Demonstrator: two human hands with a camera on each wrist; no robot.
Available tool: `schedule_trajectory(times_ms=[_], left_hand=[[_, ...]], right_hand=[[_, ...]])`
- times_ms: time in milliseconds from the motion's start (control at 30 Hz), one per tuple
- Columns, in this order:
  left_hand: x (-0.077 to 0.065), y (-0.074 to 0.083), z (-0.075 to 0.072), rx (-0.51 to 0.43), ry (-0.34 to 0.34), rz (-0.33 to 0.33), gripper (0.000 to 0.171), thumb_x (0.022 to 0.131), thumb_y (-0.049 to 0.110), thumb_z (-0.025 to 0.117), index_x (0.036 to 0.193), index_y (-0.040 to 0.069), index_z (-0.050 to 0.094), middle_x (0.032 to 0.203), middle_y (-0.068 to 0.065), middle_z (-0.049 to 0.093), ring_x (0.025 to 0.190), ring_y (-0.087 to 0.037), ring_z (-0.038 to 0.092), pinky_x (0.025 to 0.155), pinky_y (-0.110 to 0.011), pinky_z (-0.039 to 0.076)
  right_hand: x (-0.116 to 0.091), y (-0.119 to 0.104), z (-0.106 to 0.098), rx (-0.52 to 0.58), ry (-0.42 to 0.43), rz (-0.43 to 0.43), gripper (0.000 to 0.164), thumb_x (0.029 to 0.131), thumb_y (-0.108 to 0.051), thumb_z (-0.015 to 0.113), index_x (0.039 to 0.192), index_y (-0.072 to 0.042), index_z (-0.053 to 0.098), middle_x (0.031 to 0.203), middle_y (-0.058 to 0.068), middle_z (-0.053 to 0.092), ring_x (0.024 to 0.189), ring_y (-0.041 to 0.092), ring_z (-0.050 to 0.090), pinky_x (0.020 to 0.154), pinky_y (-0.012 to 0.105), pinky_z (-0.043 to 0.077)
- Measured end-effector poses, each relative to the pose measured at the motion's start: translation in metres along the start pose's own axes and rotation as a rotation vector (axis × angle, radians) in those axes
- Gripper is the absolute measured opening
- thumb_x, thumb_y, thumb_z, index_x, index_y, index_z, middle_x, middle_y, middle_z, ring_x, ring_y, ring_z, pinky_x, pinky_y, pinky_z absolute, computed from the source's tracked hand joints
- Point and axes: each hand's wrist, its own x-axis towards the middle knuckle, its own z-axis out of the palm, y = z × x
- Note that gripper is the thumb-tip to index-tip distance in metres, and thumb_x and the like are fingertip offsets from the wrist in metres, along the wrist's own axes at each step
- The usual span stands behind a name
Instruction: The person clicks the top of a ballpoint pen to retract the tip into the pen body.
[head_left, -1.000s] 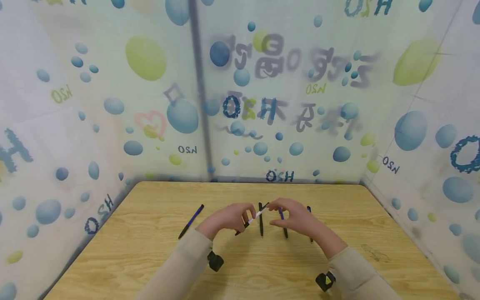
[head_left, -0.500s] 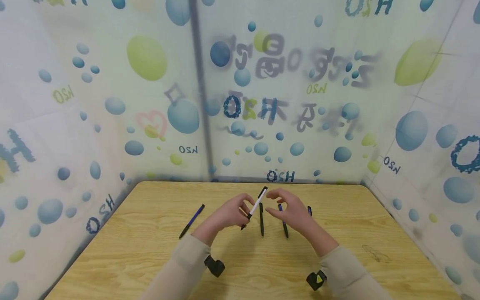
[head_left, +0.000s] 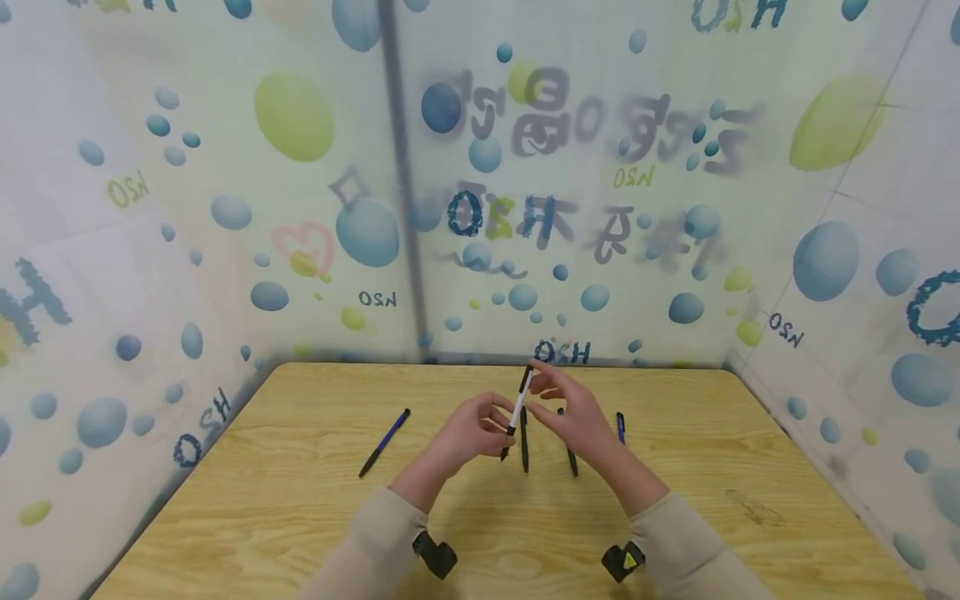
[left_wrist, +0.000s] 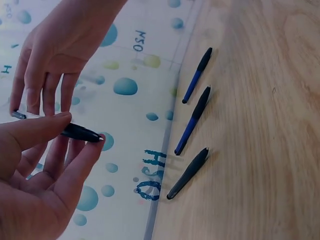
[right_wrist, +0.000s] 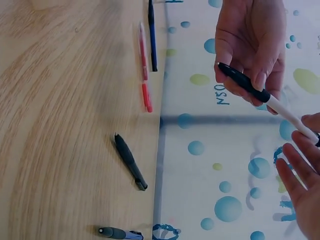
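Note:
A white ballpoint pen (head_left: 519,406) with a black grip and black clip end is held tilted above the table, tip down. My left hand (head_left: 474,429) pinches it at the black grip; the left wrist view shows a fingertip by the pen's point. On the other side is my right hand (head_left: 576,412), its index fingertip touching the pen's top end and its thumb beside the barrel. The right hand's other fingers are extended. Behind the held pen a black pen (head_left: 525,446) lies on the table.
On the wooden table (head_left: 262,517) lie a blue pen (head_left: 384,442) at left and two more, a blue pen (head_left: 572,460) and another blue pen (head_left: 621,427), at right. A red pen (right_wrist: 143,55) shows in the right wrist view. Patterned curtains surround the table.
The white pen has been raised and turned more upright in my left hand, moving right. My right hand has moved left and its index finger has come to the pen's top end.

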Motion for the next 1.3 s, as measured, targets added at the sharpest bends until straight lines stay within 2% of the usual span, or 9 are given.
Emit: schedule_trajectory(times_ms=[200,367,600,733,967,1133,1300], left_hand=[[0.002,-0.004,0.005,-0.016,0.028,0.019,0.031,0.086,-0.002,0.072,0.115,0.003,0.062,0.091,-0.011,0.063,0.081,-0.022,0.067,0.068,-0.038,0.059],[0.001,-0.005,0.010,-0.058,0.085,0.015,0.027,0.085,-0.002,0.073,0.110,0.003,0.064,0.091,-0.010,0.065,0.083,-0.022,0.067,0.070,-0.037,0.058],[0.002,-0.003,0.015,-0.109,0.133,0.019,0.023,0.084,-0.002,0.074,0.105,0.004,0.066,0.089,-0.009,0.066,0.083,-0.021,0.067,0.070,-0.037,0.058],[0.001,0.000,0.018,-0.097,0.163,0.024,0.021,0.084,0.000,0.076,0.102,0.004,0.066,0.088,-0.008,0.067,0.080,-0.020,0.067,0.070,-0.036,0.058],[-0.002,0.006,0.023,-0.016,0.227,0.031,0.022,0.080,0.006,0.080,0.098,0.006,0.067,0.086,-0.005,0.067,0.075,-0.019,0.065,0.066,-0.035,0.057],[-0.002,0.006,0.025,0.000,0.254,0.033,0.021,0.079,0.005,0.081,0.095,0.006,0.068,0.084,-0.005,0.066,0.075,-0.018,0.065,0.065,-0.034,0.057],[-0.002,0.007,0.025,0.007,0.264,0.039,0.021,0.078,0.005,0.081,0.094,0.005,0.068,0.084,-0.005,0.066,0.074,-0.018,0.065,0.064,-0.034,0.057]], right_hand=[[0.001,-0.002,0.002,0.018,0.027,0.006,0.054,0.089,-0.003,0.070,0.140,-0.009,0.051,0.100,0.008,0.065,0.096,0.023,0.063,0.085,0.044,0.054],[0.000,-0.009,0.002,0.059,0.044,0.034,0.054,0.090,-0.002,0.070,0.139,-0.010,0.052,0.103,0.006,0.065,0.092,0.020,0.066,0.082,0.043,0.055],[-0.001,-0.016,0.003,0.098,0.079,0.053,0.052,0.091,-0.001,0.067,0.139,-0.011,0.052,0.110,0.009,0.064,0.091,0.022,0.067,0.077,0.032,0.056],[-0.001,-0.018,0.003,0.141,0.103,0.050,0.051,0.091,0.000,0.067,0.138,-0.012,0.053,0.110,0.010,0.063,0.092,0.023,0.068,0.075,0.031,0.056],[-0.002,-0.019,0.005,0.224,0.127,0.043,0.048,0.091,0.000,0.067,0.136,-0.011,0.053,0.111,0.017,0.064,0.092,0.027,0.068,0.076,0.030,0.057],[-0.001,-0.022,0.005,0.253,0.139,0.056,0.049,0.090,0.007,0.065,0.135,-0.005,0.051,0.111,0.021,0.063,0.092,0.033,0.067,0.075,0.034,0.057],[-0.001,-0.038,0.000,0.260,0.133,0.059,0.048,0.088,0.013,0.063,0.134,0.002,0.050,0.110,0.028,0.061,0.091,0.038,0.066,0.075,0.037,0.057]])
